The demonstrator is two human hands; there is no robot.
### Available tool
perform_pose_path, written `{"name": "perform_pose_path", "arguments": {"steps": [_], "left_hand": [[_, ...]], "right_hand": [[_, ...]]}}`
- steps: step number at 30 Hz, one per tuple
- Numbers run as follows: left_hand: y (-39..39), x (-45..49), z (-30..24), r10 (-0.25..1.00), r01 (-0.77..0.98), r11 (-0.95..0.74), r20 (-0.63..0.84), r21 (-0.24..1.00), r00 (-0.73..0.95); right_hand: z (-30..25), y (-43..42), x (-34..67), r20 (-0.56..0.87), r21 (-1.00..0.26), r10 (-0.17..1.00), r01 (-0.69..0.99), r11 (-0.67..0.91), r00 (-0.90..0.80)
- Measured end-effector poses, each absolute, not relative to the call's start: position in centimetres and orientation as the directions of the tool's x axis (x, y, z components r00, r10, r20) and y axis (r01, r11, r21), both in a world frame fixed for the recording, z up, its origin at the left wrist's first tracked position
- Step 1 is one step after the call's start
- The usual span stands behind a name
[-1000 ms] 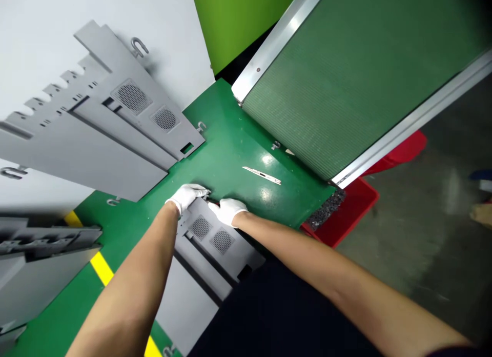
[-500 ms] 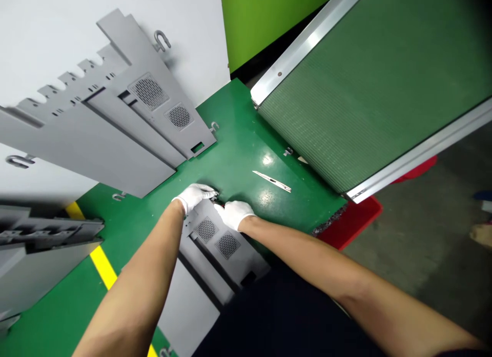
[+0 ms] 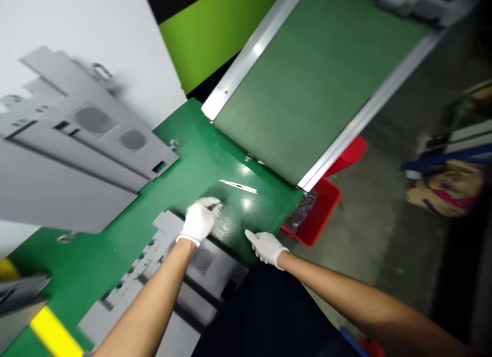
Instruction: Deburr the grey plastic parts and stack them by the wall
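My left hand [image 3: 200,219], in a white glove, rests closed on the top edge of a grey metal panel [image 3: 180,267] with two round vent grilles, lying on the green table [image 3: 207,157]. Something small and dark shows at its fingertips, too blurred to name. My right hand [image 3: 267,245], also gloved, is off the panel at the table's near edge, a finger extended, pinching a thin dark piece that I cannot make out. A flat silver metal strip [image 3: 238,186] lies on the table just beyond both hands.
A second grey vented panel [image 3: 80,141] hangs at the left against a white wall. A green conveyor belt [image 3: 307,75] with aluminium rails runs up to the right. A red bin [image 3: 319,208] of dark scraps sits below its end. Bags lie on the floor at far right.
The view swung right and blurred. My right hand left the panel's top edge and moved right to the table's near edge. My left hand stayed at the panel's edge.
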State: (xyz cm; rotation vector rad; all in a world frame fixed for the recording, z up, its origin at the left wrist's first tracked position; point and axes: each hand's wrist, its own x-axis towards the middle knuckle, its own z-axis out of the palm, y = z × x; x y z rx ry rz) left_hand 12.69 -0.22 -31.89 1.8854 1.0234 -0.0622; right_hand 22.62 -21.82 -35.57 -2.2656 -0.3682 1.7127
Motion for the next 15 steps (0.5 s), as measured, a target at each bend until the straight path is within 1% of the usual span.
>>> {"name": "perform_pose_path", "arguments": {"steps": [2,3,4,5,6,7,8,9,10,12,13,15], "left_hand": [[-4.7,16.4,-31.2,0.375,0.539,-0.150,-0.456,0.829,0.807],[-6.5,17.7,-31.0,0.273,0.480,-0.127,-0.434,0.868,0.858],[-7.9,18.5,-31.0,0.208,0.431,-0.150,-0.397,0.890,0.894],[-8.8,18.8,-31.2,0.166,0.398,-0.229,-0.368,0.888,0.915],[-9.1,18.6,-31.5,0.125,0.396,-0.349,-0.377,0.849,0.918],[-9.0,17.9,-32.0,0.083,0.414,-0.491,-0.432,0.767,0.898],[-8.4,16.8,-32.5,0.038,0.429,-0.635,-0.530,0.642,0.847],[-7.7,15.6,-33.0,-0.023,0.443,-0.733,-0.669,0.516,0.743],[-6.8,14.3,-33.4,-0.074,0.432,-0.793,-0.772,0.429,0.631],[-4.9,12.0,-33.3,-0.116,0.398,-0.842,-0.843,0.364,0.526],[-4.0,11.1,-32.8,-0.126,0.406,-0.842,-0.860,0.356,0.494],[-2.5,9.8,-30.9,-0.168,0.444,-0.809,-0.875,0.386,0.453]], "right_hand": [[-36.3,-26.0,23.1,-0.926,-0.292,0.229,-0.186,-0.938,0.301],[-36.6,-27.8,23.2,-0.936,-0.255,0.169,-0.264,-0.930,0.310],[-36.8,-29.3,23.3,-0.941,-0.227,0.122,-0.323,-0.919,0.315],[-37.0,-30.7,23.4,-0.944,-0.209,0.088,-0.368,-0.906,0.319],[-37.2,-31.8,23.4,-0.943,-0.205,0.069,-0.402,-0.892,0.326],[-37.3,-32.7,23.3,-0.940,-0.209,0.059,-0.432,-0.877,0.335],[-37.3,-33.5,23.2,-0.939,-0.215,0.053,-0.460,-0.862,0.340],[-37.4,-34.1,23.1,-0.938,-0.222,0.049,-0.483,-0.847,0.344],[-37.5,-34.6,22.9,-0.936,-0.231,0.050,-0.501,-0.834,0.348],[-37.9,-35.5,22.6,-0.933,-0.252,0.062,-0.523,-0.814,0.354],[-38.1,-35.8,22.5,-0.932,-0.264,0.072,-0.528,-0.807,0.356],[-38.6,-36.5,22.2,-0.928,-0.287,0.095,-0.528,-0.799,0.361]]}}
